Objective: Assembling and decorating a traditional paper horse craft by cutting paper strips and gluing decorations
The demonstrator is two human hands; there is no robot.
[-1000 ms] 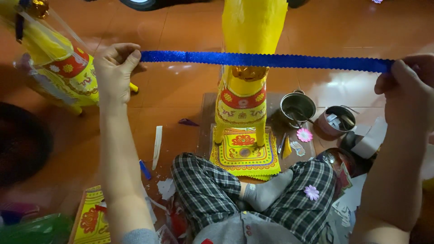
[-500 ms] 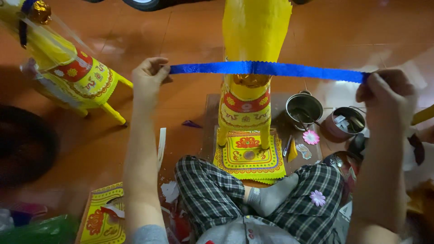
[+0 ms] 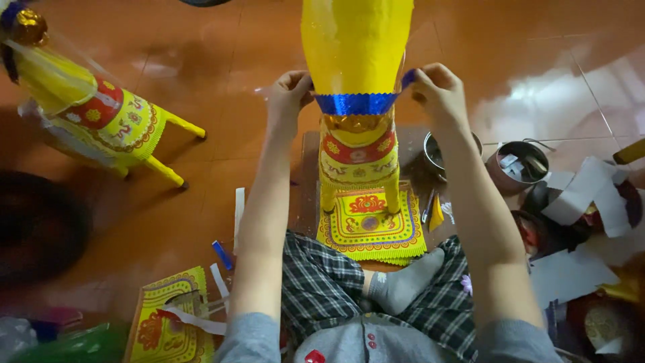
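Left hand (image 3: pixel 290 94) fingers curled tight, pinching the left end of the blue strip (image 3: pixel 356 103) against the yellow paper figure (image 3: pixel 356 47). Right hand (image 3: pixel 437 91) fingers also curled narrow, gripping the strip's right end at the figure's right side. Strip lies wrapped across the near face of the figure, centre of scene, just above its red and gold patterned part.

Strip ends hidden behind both hands; cannot tell how far it goes round the back. Top of the figure cut off by the frame edge. Fingertips mostly tucked under, exact contact hard to see.

Strip is shiny blue with a zigzag lower edge, narrow band. Figure is tall, bright yellow, standing on short yellow legs over a yellow patterned sheet (image 3: pixel 369 225) on the floor (image 3: pixel 222 67).

A second yellow figure (image 3: pixel 101 114) lies tilted far left, well apart. Metal tins (image 3: pixel 517 165) sit on the right, near white paper scraps (image 3: pixel 578 195). Checked trousers (image 3: pixel 322 282) and a grey sock (image 3: pixel 403 282) near the bottom.
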